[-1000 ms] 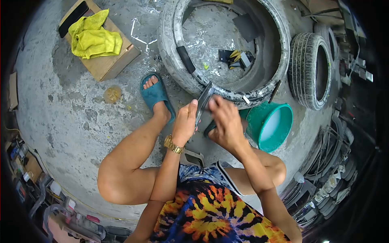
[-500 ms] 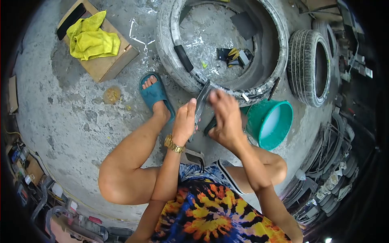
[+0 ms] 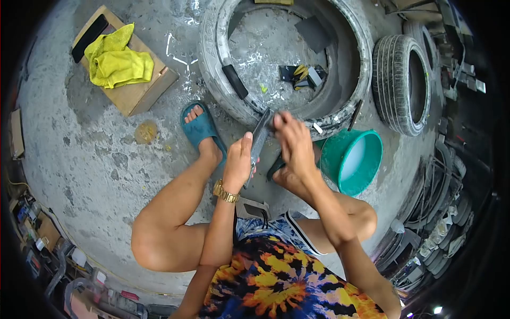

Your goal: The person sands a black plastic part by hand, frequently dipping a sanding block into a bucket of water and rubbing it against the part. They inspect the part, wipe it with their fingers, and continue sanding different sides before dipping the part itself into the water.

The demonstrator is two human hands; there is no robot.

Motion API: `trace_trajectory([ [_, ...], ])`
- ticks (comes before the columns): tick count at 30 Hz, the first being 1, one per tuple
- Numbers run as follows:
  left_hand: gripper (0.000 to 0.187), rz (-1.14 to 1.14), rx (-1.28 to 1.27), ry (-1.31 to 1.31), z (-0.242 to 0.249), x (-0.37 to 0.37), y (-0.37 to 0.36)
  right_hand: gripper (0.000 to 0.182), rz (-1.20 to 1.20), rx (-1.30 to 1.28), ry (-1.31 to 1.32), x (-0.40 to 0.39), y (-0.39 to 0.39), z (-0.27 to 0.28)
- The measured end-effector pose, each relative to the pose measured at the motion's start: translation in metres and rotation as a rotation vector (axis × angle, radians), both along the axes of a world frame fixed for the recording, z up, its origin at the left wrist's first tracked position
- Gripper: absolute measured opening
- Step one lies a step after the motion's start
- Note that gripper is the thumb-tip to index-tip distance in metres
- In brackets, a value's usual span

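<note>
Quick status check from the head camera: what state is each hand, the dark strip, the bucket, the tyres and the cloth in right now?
left hand: shut on the dark strip, holding it on edge.
right hand: fingers on the strip's upper end.
dark strip: off the ground, tilted.
teal bucket: leaning, mouth facing up; contents unclear.
large tyre: lying flat, scraps inside.
small tyre: standing upright.
yellow cloth: crumpled on the box.

A large tyre [image 3: 212, 64] lies flat on the concrete floor [image 3: 90, 154], with a smaller tyre [image 3: 396, 85] just beside it. A teal bucket [image 3: 353, 159] stands near both. A yellow cloth [image 3: 114, 61] rests on a cardboard box [image 3: 138, 93] (well apart from the tyres).
</note>
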State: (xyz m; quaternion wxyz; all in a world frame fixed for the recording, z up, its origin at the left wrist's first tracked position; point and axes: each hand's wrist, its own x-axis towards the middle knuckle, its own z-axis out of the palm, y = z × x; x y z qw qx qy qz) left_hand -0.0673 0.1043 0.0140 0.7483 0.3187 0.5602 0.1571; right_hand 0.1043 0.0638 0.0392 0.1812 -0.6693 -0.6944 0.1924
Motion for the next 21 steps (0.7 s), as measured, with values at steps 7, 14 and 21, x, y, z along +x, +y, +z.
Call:
trace_trajectory([
  [7, 0.059, 0.018, 0.014, -0.018, 0.000, 0.002, -0.002, 0.050, -0.078, 0.041, 0.036, 0.006, 0.011, -0.017],
  [14, 0.060, -0.039, -0.005, -0.002, 0.000, -0.001, 0.002, 0.037, -0.076, 0.035, -0.114, 0.023, 0.031, -0.018],
  [21, 0.059, -0.008, -0.100, -0.138, -0.015, -0.012, 0.010, 0.081, 0.322, -0.605, -0.397, 0.002, 0.001, 0.082],
])
